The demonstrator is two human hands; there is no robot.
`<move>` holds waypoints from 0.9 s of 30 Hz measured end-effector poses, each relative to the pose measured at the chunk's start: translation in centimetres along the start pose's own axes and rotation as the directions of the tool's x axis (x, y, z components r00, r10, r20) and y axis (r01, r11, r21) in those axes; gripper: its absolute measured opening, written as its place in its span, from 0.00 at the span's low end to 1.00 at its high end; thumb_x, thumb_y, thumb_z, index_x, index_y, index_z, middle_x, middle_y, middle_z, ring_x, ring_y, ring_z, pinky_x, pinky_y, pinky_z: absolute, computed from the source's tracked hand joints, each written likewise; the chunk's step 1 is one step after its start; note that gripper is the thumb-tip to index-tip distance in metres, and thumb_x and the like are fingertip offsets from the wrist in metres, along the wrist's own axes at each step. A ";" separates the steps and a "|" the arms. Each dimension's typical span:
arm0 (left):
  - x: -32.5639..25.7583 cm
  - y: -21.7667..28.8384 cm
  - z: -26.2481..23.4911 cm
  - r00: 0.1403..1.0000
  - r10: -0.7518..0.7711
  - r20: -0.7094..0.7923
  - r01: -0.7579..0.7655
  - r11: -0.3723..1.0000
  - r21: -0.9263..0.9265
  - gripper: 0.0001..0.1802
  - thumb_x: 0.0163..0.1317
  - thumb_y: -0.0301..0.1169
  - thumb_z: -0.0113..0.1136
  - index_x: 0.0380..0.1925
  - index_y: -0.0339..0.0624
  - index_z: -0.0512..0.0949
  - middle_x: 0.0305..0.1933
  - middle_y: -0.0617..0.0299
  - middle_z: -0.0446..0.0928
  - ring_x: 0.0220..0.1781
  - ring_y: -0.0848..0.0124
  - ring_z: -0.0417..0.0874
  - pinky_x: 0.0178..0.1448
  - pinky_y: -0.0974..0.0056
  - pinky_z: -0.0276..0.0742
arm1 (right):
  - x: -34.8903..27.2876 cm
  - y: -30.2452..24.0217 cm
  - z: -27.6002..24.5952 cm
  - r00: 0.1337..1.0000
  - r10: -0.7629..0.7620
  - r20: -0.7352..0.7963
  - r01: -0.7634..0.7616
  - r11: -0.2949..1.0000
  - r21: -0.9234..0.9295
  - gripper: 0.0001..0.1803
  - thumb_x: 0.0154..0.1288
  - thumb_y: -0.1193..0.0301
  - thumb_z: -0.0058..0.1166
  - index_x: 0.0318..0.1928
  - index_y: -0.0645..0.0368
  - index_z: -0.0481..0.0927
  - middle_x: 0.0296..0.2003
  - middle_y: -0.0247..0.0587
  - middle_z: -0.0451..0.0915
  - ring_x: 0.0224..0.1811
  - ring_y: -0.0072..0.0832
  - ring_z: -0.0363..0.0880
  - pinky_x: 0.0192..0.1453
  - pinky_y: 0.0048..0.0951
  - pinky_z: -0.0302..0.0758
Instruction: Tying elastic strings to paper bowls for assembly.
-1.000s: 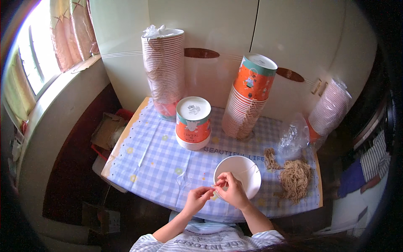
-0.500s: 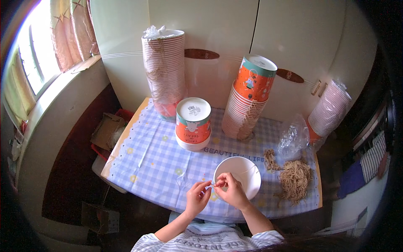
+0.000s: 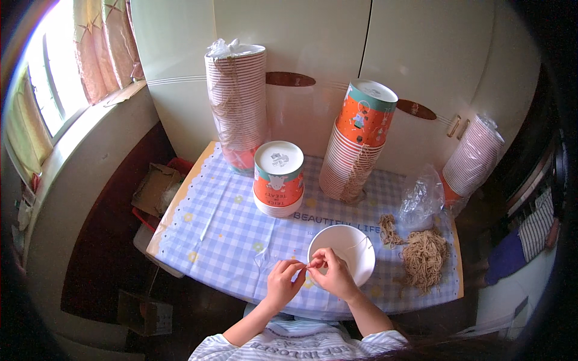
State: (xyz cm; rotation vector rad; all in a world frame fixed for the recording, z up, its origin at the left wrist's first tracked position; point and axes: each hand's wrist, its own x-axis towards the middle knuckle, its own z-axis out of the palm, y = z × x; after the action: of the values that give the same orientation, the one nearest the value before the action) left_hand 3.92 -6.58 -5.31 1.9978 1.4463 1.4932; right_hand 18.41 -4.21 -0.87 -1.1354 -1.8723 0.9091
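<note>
A white paper bucket (image 3: 347, 248) lies open-side up near the table's front edge. My right hand (image 3: 332, 277) rests against its near rim, fingers pinched on a thin string (image 3: 355, 245) that runs across the bucket's inside. My left hand (image 3: 284, 283) is just left of it, fingertips meeting the right hand's and pinching the same string end. A pile of tan string pieces (image 3: 425, 257) lies to the right of the bucket.
On the blue checked tablecloth (image 3: 224, 228) stand a short stack of orange buckets (image 3: 278, 179), a tall leaning stack (image 3: 357, 144), a tall wrapped stack (image 3: 237, 102) and a clear plastic bag (image 3: 421, 195). Another stack (image 3: 472, 157) leans at the right. White cupboard doors (image 3: 313, 54) stand behind.
My hands have stayed at the bucket's near rim; the fingers have shifted slightly on the string. Nothing else has moved.
</note>
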 end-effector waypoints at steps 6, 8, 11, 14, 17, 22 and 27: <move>0.2 -0.4 -0.7 0.991 -0.053 0.119 0.074 0.981 -0.182 0.07 0.46 0.21 0.60 0.28 0.41 0.77 0.34 0.60 0.76 0.29 0.68 0.76 0.30 0.68 0.70 | 0.3 -0.5 -1.0 0.992 -0.129 -0.006 0.125 0.971 -0.206 0.16 0.49 0.77 0.56 0.40 0.59 0.71 0.32 0.35 0.77 0.41 0.29 0.74 0.46 0.30 0.69; 0.1 -0.7 -0.9 0.982 -0.088 0.169 0.125 0.967 -0.223 0.07 0.46 0.21 0.59 0.28 0.41 0.77 0.35 0.61 0.76 0.30 0.69 0.76 0.32 0.67 0.71 | 0.5 -0.4 -1.3 0.971 -0.238 -0.006 0.224 0.924 -0.311 0.17 0.48 0.77 0.56 0.42 0.58 0.72 0.33 0.34 0.77 0.44 0.32 0.72 0.49 0.31 0.68; 0.3 -1.0 -1.2 0.947 -0.157 0.282 0.266 0.873 -0.408 0.06 0.48 0.21 0.58 0.29 0.40 0.77 0.36 0.63 0.75 0.25 0.78 0.71 0.26 0.74 0.65 | 0.5 -0.6 -1.6 0.975 -0.206 0.085 0.221 0.948 -0.230 0.19 0.48 0.77 0.55 0.45 0.56 0.73 0.33 0.32 0.77 0.47 0.34 0.69 0.52 0.33 0.65; 0.4 -1.5 -0.9 0.944 -0.129 0.302 0.266 0.840 -0.472 0.07 0.49 0.21 0.58 0.31 0.40 0.77 0.36 0.65 0.74 0.22 0.83 0.66 0.23 0.77 0.59 | 0.6 -0.6 -2.1 0.967 -0.211 0.144 0.244 0.931 -0.273 0.18 0.49 0.77 0.55 0.44 0.54 0.74 0.34 0.32 0.77 0.45 0.34 0.70 0.51 0.33 0.66; 0.1 -2.3 -0.4 0.944 -0.097 0.314 0.275 0.754 -0.596 0.06 0.52 0.21 0.57 0.32 0.39 0.77 0.36 0.65 0.73 0.26 0.83 0.68 0.26 0.77 0.62 | 0.8 -0.3 -2.2 0.958 -0.228 0.176 0.267 0.930 -0.253 0.15 0.49 0.75 0.55 0.42 0.52 0.75 0.33 0.33 0.77 0.43 0.33 0.70 0.50 0.34 0.64; 0.4 -2.2 -0.3 0.910 -0.123 0.395 0.387 0.590 -0.709 0.04 0.59 0.25 0.55 0.32 0.37 0.76 0.39 0.64 0.71 0.36 0.82 0.70 0.33 0.78 0.64 | 0.6 0.0 -2.2 0.974 -0.163 0.159 0.187 0.971 -0.151 0.11 0.50 0.79 0.53 0.37 0.59 0.75 0.30 0.38 0.75 0.32 0.29 0.75 0.40 0.28 0.72; 0.8 -1.8 0.1 0.896 -0.121 0.428 0.424 0.520 -0.741 0.04 0.59 0.25 0.55 0.33 0.37 0.76 0.39 0.64 0.71 0.37 0.81 0.69 0.34 0.78 0.64 | 0.6 -0.3 -2.2 0.982 -0.140 0.127 0.147 0.988 -0.047 0.09 0.52 0.80 0.51 0.36 0.60 0.74 0.30 0.40 0.74 0.31 0.30 0.76 0.34 0.27 0.74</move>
State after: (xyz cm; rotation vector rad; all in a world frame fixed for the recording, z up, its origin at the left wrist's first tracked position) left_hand 2.98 -5.06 -6.14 1.2416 0.6429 1.2493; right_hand 20.06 -3.38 0.52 -0.9812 -2.0632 0.8661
